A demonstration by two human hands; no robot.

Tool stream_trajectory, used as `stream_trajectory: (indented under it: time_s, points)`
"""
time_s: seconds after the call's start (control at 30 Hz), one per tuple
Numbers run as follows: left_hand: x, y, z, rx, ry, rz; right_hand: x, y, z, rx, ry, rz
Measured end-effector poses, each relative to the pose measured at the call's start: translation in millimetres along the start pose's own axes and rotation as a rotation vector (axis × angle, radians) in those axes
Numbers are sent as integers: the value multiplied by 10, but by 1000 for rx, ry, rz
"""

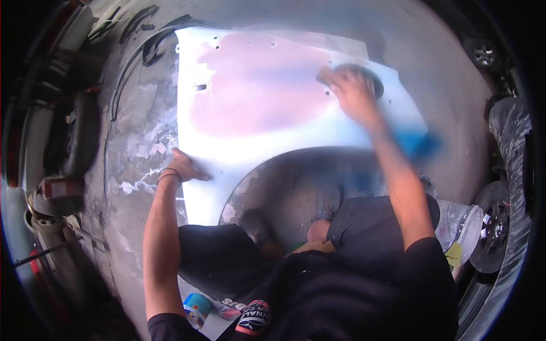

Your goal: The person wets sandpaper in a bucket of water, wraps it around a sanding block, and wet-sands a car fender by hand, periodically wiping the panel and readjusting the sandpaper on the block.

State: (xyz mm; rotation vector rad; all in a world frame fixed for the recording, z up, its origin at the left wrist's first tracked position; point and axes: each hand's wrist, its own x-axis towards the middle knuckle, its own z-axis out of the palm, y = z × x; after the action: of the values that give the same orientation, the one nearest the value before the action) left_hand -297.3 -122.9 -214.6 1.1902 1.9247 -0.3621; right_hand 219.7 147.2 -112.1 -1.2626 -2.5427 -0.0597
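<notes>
A white car fender (273, 141) with a large pinkish patch (256, 85) lies across my front, its wheel arch curving toward me. My left hand (186, 166) grips its left edge, fingers on the painted face. Near the upper right part of the panel, my right hand (354, 94) presses a brownish flat piece (326, 75), like a sanding pad, against the surface. Motion blurs this hand, and the piece is partly hidden under the fingers. A dark rounded area (376, 83) shows beside the hand; I cannot tell whether it is an opening or a shadow.
Black trim strips (138, 24) lie on the stained concrete floor (136, 108) at upper left. Car parts line the left side. On the right are a clear plastic bucket (467, 227), a wheel (492, 221) and plastic sheeting (515, 148). A blue-labelled can (197, 307) stands by my lap.
</notes>
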Motion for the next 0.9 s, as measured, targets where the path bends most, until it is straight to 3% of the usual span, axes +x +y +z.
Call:
stream_trajectory:
  time_s: [0.17, 0.27, 0.33, 0.4, 0.57, 0.7, 0.8, 0.9]
  points:
    - [-54, 139, -70, 3, -60, -28, 289, -66, 127, 36, -68, 162]
    - [172, -56, 89, 128, -33, 12, 70, -102, 129, 89, 27, 36]
    - [418, -295, 281, 139, 63, 34, 115, -125, 89, 25, -41, 89]
    - [93, 109, 97, 128, 35, -59, 314, -2, 201, 41, -31, 83]
    - [-243, 342, -96, 17, 34, -72, 282, 78, 467, 153, -2, 55]
    - [-185, 335, -42, 30, 45, -84, 371, 351, 711, 157, -50, -231]
    - [39, 186, 94, 47, -4, -77, 498, 12, 305, 424, -68, -149]
    - [47, 153, 94, 34, -3, -83, 490, -163, 145, 359, -25, -105]
